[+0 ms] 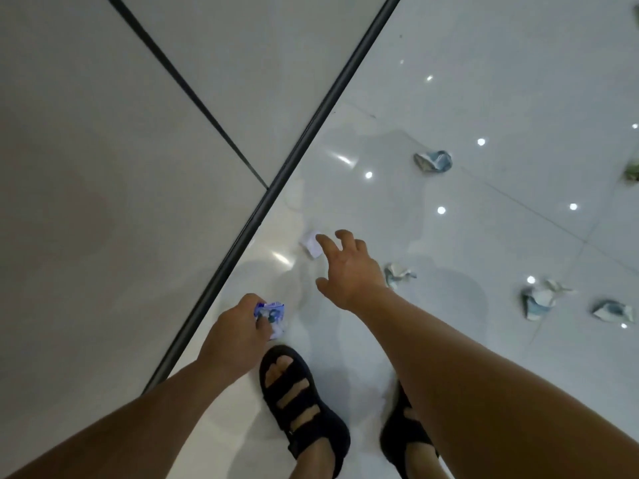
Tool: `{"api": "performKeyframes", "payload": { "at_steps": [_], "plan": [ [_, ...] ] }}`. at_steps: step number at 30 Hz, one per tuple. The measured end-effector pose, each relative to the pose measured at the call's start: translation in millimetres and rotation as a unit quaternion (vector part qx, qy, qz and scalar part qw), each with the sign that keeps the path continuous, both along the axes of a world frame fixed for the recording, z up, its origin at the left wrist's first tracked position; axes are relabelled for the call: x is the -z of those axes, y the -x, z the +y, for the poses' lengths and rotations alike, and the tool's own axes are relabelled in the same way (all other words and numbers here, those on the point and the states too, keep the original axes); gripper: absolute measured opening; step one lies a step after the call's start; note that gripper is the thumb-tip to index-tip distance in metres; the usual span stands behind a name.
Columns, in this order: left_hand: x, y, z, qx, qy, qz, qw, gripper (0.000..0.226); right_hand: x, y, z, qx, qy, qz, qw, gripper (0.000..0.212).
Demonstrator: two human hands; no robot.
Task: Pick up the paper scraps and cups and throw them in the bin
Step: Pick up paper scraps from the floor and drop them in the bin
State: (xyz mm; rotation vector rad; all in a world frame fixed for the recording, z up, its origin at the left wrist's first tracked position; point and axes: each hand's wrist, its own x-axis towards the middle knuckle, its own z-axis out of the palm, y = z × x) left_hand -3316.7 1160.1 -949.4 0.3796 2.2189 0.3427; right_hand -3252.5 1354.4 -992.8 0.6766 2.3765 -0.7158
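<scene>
My left hand (pixel 237 331) grips a crumpled blue-and-white paper scrap (pixel 274 314) low over the floor, beside the wall. My right hand (pixel 347 267) reaches forward with spread fingers, its fingertips just short of a small white paper scrap (pixel 310 243) lying on the tiles. More crumpled blue-green scraps lie to the right: one (pixel 398 273) just past my right wrist, one (pixel 434 161) farther ahead, two (pixel 539 300) (pixel 613 311) at the right, and another (pixel 632 171) at the frame's right edge. No bin or cup shows.
A grey wall (pixel 138 133) with a dark baseboard (pixel 276 188) runs diagonally along the left. The glossy white tile floor (pixel 484 81) reflects ceiling lights. My feet in black sandals (pixel 301 402) stand below my hands.
</scene>
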Motion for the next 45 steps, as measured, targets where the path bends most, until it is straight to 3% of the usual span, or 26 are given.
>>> {"api": "performKeyframes", "payload": {
  "at_steps": [8, 11, 14, 18, 24, 33, 40, 45],
  "plan": [
    [106.5, 12.5, -7.8, -0.013, 0.008, 0.028, 0.999, 0.006, 123.6, 45.0, 2.0, -0.104, -0.055, 0.021, 0.993, 0.072],
    [115.6, 12.0, -11.4, -0.034, 0.013, 0.034, 0.999, 0.006, 134.2, 38.8, -5.1, -0.150, -0.058, 0.035, 0.986, 0.053],
    [95.7, 5.7, -11.2, -0.053, 0.026, 0.019, 0.998, 0.010, 115.2, 17.9, -4.9, -0.129, -0.010, 0.019, 0.991, 0.046],
    [34.8, 0.6, -6.1, -0.063, 0.036, 0.019, 0.997, 0.012, 43.1, 8.7, 5.7, -0.138, 0.016, 0.041, 0.990, 0.048],
    [-107.6, -11.8, 15.6, -0.089, 0.021, 0.049, 0.995, 0.016, -112.2, 6.4, 37.3, -0.147, 0.027, 0.093, 0.984, 0.049],
    [-341.1, -72.9, 35.9, -0.247, -0.001, 0.069, 0.967, 0.021, -359.7, -11.5, 62.2, -0.207, 0.022, 0.129, 0.970, 0.053],
    [-484.4, -143.6, -10.0, -0.360, -0.031, 0.114, 0.925, 0.020, -509.4, -33.6, -0.3, -0.367, 0.004, 0.136, 0.920, 0.056],
    [-544.0, -213.6, -85.6, -0.466, -0.024, 0.140, 0.873, 0.015, -572.9, -65.3, -80.7, -0.486, -0.004, 0.157, 0.860, 0.056]
  ]
}}
